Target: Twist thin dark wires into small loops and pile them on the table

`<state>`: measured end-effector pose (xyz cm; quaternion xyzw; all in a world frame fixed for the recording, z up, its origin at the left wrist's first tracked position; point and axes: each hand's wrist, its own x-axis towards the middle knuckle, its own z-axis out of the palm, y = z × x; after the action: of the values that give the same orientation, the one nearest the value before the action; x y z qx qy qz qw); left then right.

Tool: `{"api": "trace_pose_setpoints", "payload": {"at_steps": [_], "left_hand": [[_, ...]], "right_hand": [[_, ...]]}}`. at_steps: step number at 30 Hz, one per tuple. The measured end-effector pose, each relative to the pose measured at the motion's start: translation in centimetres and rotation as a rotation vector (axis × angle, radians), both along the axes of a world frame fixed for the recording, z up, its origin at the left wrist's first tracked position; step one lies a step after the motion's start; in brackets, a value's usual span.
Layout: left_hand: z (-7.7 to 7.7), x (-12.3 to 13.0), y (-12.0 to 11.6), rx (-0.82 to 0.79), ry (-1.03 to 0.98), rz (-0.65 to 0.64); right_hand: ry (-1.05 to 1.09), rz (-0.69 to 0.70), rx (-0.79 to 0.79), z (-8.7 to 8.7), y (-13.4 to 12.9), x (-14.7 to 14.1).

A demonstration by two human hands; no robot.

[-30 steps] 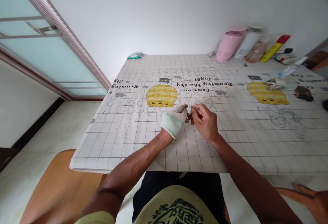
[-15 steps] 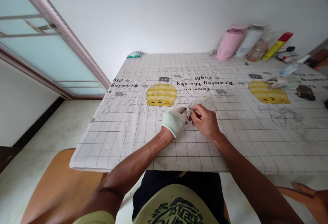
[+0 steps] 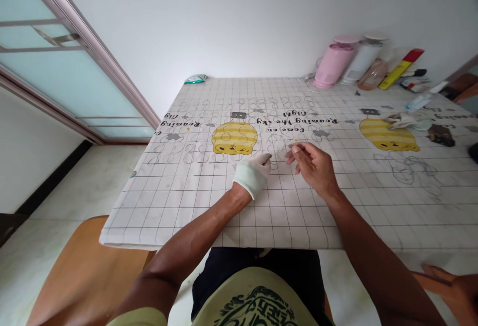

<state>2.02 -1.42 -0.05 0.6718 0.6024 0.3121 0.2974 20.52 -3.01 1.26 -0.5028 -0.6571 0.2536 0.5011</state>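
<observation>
My left hand (image 3: 254, 171), in a white glove with bare fingertips, is closed in a pinch just above the table. A faint, thin grey wire (image 3: 275, 164) shows at its fingertips; its full shape is too fine to make out. To the right, my bare right hand (image 3: 311, 166) hovers apart from it with fingers spread and nothing visible between them. Beyond both hands, many thin wire rings (image 3: 286, 101) lie in rows across the printed cloth. A loose tangle of the same grey wire (image 3: 409, 169) rests farther right.
A grid-patterned cloth (image 3: 179, 214) covers the table. At the back right stand a pink cylinder (image 3: 333, 64), a white cylinder (image 3: 361, 62), a bottle (image 3: 373, 74) and a yellow-red box (image 3: 401, 70). A glove (image 3: 407, 119) and a dark block (image 3: 440, 135) lie right. A green-white packet (image 3: 196, 79) sits back left.
My right hand has let go near the left fingertips, moved right and opened its fingers. The left hand keeps its pinch in nearly the same place.
</observation>
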Motion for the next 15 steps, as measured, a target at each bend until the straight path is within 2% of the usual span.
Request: {"api": "trace_pose_setpoints", "payload": {"at_steps": [3, 8, 13, 15], "left_hand": [[-0.2, 0.1, -0.3, 0.084, 0.085, -0.027], [-0.7, -0.1, 0.2, 0.125, 0.227, -0.105], [-0.8, -0.4, 1.0, 0.096, 0.195, -0.104], [-0.5, -0.3, 1.1, 0.088, 0.185, -0.14]], "right_hand": [[-0.027, 0.06, -0.018, 0.8, 0.9, 0.8], [-0.083, 0.151, -0.052, 1.7, 2.1, 0.7], [0.026, -0.002, -0.057, 1.5, 2.6, -0.5], [0.056, -0.073, -0.059, 1.2, 2.7, -1.0]]}}
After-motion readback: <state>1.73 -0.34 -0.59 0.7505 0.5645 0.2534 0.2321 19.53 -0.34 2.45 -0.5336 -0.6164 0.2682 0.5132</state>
